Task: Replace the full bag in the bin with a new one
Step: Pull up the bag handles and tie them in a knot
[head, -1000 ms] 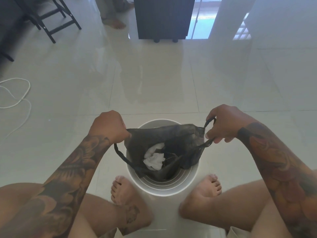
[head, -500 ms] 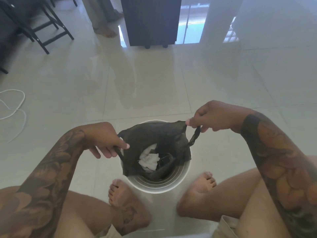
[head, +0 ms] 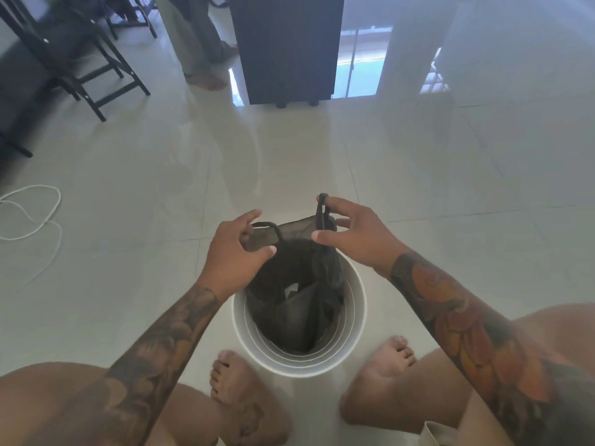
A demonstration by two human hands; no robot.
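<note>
While both hands are gathering the thin black plastic bag (head: 296,304) above the round white plastic bin (head: 357,304) at six o'clock, the left hand (head: 233,252) is pinching one handle loop and the right hand (head: 352,233) the other. Uneven pulling could be tearing the film, spilling rubbish.
</note>
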